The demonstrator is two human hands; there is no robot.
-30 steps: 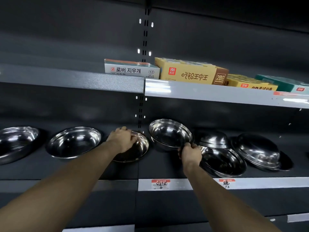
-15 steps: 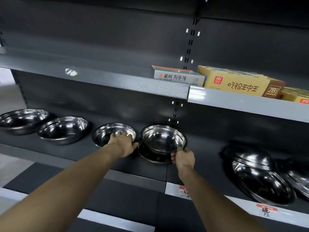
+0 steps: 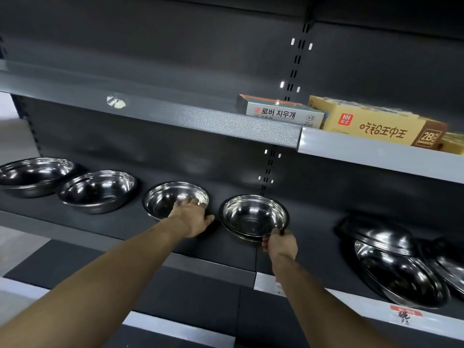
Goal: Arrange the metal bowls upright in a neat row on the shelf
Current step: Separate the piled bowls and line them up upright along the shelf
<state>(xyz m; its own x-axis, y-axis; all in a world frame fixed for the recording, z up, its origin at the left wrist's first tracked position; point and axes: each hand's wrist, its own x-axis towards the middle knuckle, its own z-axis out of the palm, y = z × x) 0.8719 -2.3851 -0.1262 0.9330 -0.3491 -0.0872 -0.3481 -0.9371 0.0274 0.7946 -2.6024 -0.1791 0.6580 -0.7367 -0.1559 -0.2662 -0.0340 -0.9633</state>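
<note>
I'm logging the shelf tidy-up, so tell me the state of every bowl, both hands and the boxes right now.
Far-left bowl: upright.
Second bowl: upright.
Third bowl: upright, left hand touching its rim.
Fourth bowl: upright, right hand pinching its front rim.
Right-side bowls: tilted, piled, some overturned.
White box: lying flat, upper shelf.
Yellow box: lying flat.

The dark lower shelf (image 3: 105, 226) holds four shiny metal bowls (image 3: 98, 190) standing open side up in a row. At its right end more bowls (image 3: 399, 275) lie tipped and piled together. The upper shelf (image 3: 221, 123) carries flat boxes (image 3: 283, 114).
</note>
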